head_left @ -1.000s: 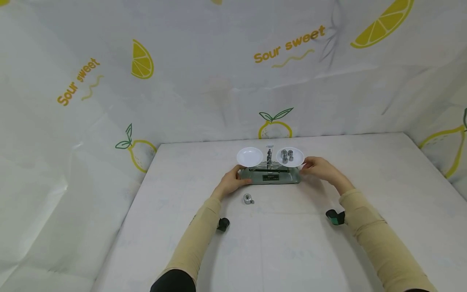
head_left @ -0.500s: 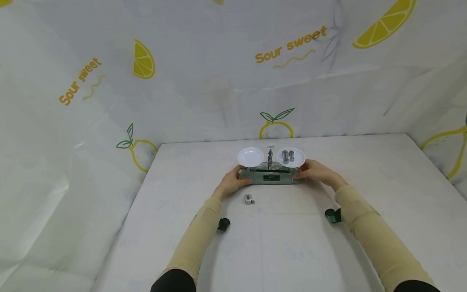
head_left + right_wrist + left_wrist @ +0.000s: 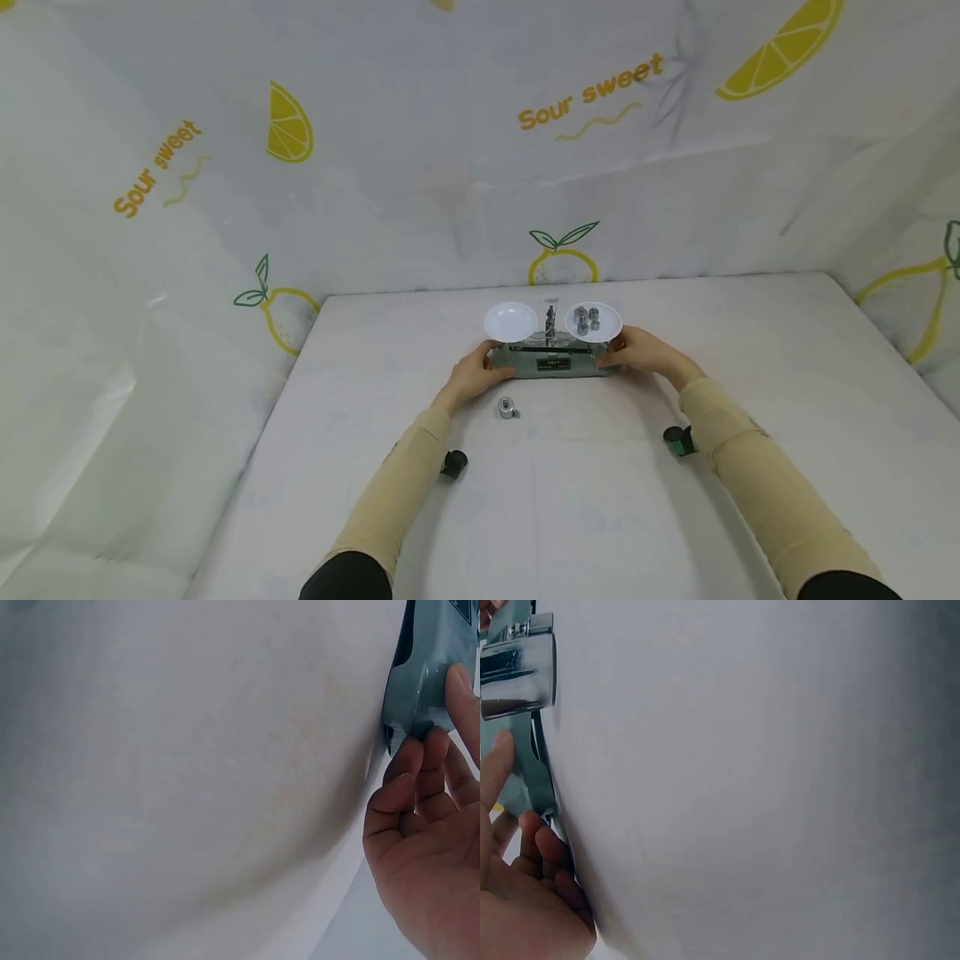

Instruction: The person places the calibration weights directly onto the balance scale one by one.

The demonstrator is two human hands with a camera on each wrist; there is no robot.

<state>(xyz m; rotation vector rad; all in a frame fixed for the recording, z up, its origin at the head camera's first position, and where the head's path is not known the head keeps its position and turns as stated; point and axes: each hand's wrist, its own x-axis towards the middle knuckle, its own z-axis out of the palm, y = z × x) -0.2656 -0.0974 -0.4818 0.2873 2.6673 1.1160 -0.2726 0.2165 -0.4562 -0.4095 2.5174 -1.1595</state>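
A green balance scale (image 3: pixel 525 364) with two white pans stands near the back of the table. My left hand (image 3: pixel 472 372) grips the left end of its base, thumb along the front and the other fingers at the end. At the opposite end, my right hand (image 3: pixel 647 350) holds the base the same way; in the right wrist view its thumb (image 3: pixel 463 697) lies on the green casing. Several metal weights (image 3: pixel 582 321) sit in the right pan (image 3: pixel 611 321). The left pan (image 3: pixel 511 322) holds nothing visible.
In front of the scale, a large metal weight (image 3: pixel 506 407) and a small one (image 3: pixel 517 414) stand on the white table (image 3: pixel 570 500). A white sheet with lemon prints (image 3: pixel 375 167) hangs behind. Dark wrist devices (image 3: pixel 454 463) jut out below the forearms.
My right hand has moved inward from beside the right pan, and its thumb has come onto the front of the scale's base. The left hand keeps its grip; the weights stay put.
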